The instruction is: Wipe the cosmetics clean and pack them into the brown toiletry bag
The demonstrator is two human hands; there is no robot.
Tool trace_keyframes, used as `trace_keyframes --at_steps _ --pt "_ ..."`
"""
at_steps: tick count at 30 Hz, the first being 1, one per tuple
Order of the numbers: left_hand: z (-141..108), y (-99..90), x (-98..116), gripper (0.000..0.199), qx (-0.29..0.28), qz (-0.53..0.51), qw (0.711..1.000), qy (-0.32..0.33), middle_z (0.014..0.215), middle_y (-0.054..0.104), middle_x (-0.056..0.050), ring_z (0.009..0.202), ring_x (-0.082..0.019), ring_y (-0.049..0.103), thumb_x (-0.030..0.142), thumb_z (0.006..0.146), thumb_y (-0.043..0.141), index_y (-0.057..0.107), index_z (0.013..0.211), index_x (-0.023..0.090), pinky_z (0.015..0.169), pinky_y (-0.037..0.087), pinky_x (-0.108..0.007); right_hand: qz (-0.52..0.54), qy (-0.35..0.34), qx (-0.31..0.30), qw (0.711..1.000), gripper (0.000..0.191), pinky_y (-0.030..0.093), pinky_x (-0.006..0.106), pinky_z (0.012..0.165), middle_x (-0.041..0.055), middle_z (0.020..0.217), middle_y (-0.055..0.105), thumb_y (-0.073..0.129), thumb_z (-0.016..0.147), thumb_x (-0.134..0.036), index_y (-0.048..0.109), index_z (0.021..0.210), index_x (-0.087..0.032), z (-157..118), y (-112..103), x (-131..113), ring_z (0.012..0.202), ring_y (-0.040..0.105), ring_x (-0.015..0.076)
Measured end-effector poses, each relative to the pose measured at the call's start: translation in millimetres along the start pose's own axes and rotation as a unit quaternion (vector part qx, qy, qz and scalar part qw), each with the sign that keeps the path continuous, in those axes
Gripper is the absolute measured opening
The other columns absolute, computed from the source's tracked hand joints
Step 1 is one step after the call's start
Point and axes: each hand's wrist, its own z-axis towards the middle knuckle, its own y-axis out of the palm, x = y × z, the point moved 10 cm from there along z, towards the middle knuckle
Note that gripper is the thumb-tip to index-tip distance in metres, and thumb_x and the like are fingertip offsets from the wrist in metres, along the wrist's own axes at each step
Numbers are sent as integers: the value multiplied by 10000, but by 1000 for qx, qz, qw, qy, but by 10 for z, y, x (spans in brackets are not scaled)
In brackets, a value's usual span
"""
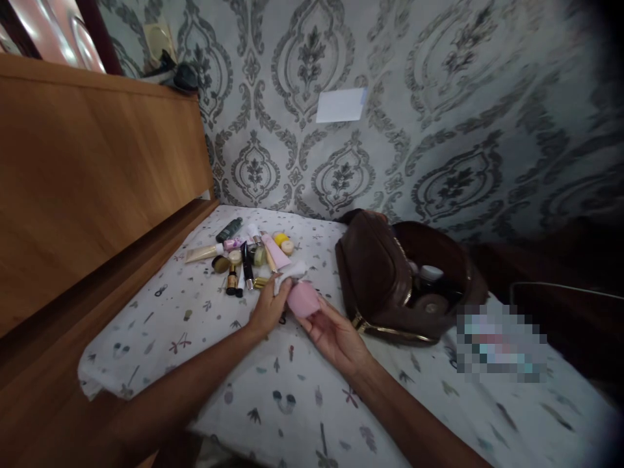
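Open cloth (322, 255) beyond right hand (340, 337), cosmetics (247, 261) blocking left, brown bag (373, 263) right

Right of the brown bag (373, 266), pixelation obscures an item (502, 343); leftward, the left hand (269, 305) partly hides a white item (296, 269).

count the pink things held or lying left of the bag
3: a pink tube on the sheet, a small pink item left of it, a pink container in the right grip. More may be hidden.
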Motion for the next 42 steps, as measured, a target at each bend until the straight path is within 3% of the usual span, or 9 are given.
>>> trace_keyframes --at_steps 6,11,17,23,29,33,37,42 --pt "-18 31 -9 444 -12 -28 1000 -1 1303 620 -69 1257 -232 516 507 903 515 612 1217 208 1109 351 -374 29 2 35 999 187 614 276 759 40 978 760 794 744 -200 687 897 -194 19 -77 -5 881 716 162" --pt "-91 179 140 582 -84 -5 996 23 1349 603 -83 1340 -256 452 627 893 460 619 1255 201 1160 293 -395 42 -5 66 997 234 611 290 754 55 938 760 820 719 -221 674 897 -174 59 -206 -3 851 713 167" --pt "-81 137 28 708 -53 2 998 -41 1350 602 -98 1409 -278 356 727 868 377 634 1239 182 1190 231 -425 38 6 47 998 251 593 267 771 50 992 757 813 734 -258 683 939 -193 57 -110 33 877 706 151" --pt "-91 206 71 594 -99 -12 995 -5 1335 612 -76 1255 -236 527 632 894 467 608 1256 183 1109 356 -337 18 1 39 999 319 585 266 753 26 962 757 856 672 -293 680 923 -205 80 -110 42 834 701 142" --pt "-81 109 23 562 -48 -6 998 -28 1240 665 -75 1279 -254 499 596 902 480 614 1254 179 1065 407 -327 -22 -2 42 999 338 587 236 598 -1 844 743 865 655 -324 642 876 -197 68 -114 48 676 694 128" --pt "-68 -5 -173 594 15 -23 996 -90 1300 629 -107 1309 -287 477 600 855 550 611 1255 165 1134 332 -406 -47 6 17 999 273 553 177 480 -28 798 724 826 711 -304 645 893 -212 46 -45 63 603 688 110" --pt "-57 -76 -278 536 52 -25 992 -112 1317 617 -114 1335 -287 454 549 855 564 623 1230 173 1161 279 -434 -54 -13 20 998 262 593 187 574 -21 839 727 824 714 -273 660 905 -201 36 -21 24 648 690 99" --pt "-34 -85 -211 456 49 2 995 -91 1270 639 -98 1313 -277 467 543 869 534 664 1117 183 1138 309 -412 -114 -43 14 992 343 592 203 674 -7 949 718 844 668 -215 675 966 -205 -2 41 -33 740 680 98"
